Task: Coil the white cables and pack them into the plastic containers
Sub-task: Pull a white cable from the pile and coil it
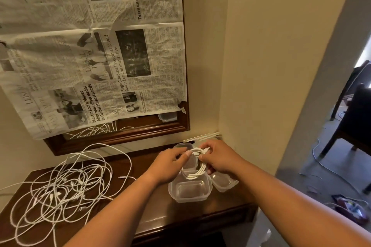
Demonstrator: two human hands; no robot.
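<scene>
**One coiled bundle held over three tubs**

Both hands meet at the far right of the counter [152, 216], holding a single coiled cable [197, 168] in the air just above the plastic containers. The coil is a flattened bundle of several white loops. Its long axis runs from the far end, up by the wall corner, down toward the person, leaning slightly left at the near end. The rounded near end hangs over the far rim of the front container [189, 199].

The left hand [170, 164] has its grip clenched on the far end of the coil, thumb pinching the strands near the top. The right hand [218, 158] has its grip wrapped round the coil's right side, with the fingers curled under the loops.

Three containers can be counted, all clear and lidless: the front one, a second [223, 184] tilted just to its right under the right wrist, and a third [180, 145] behind, mostly hidden by the hands. All three sit close together; the front one holds no cable.

On the left half of the counter lies a heap of loose cables [66, 186], white and tangled, too intertwined to count. One strand trails off the left edge.

Above the counter hangs a dark wooden frame [120, 136] covered with sheets of newspaper [90, 46]. A dark chair [351, 116] stands beyond the wall to the right.
</scene>
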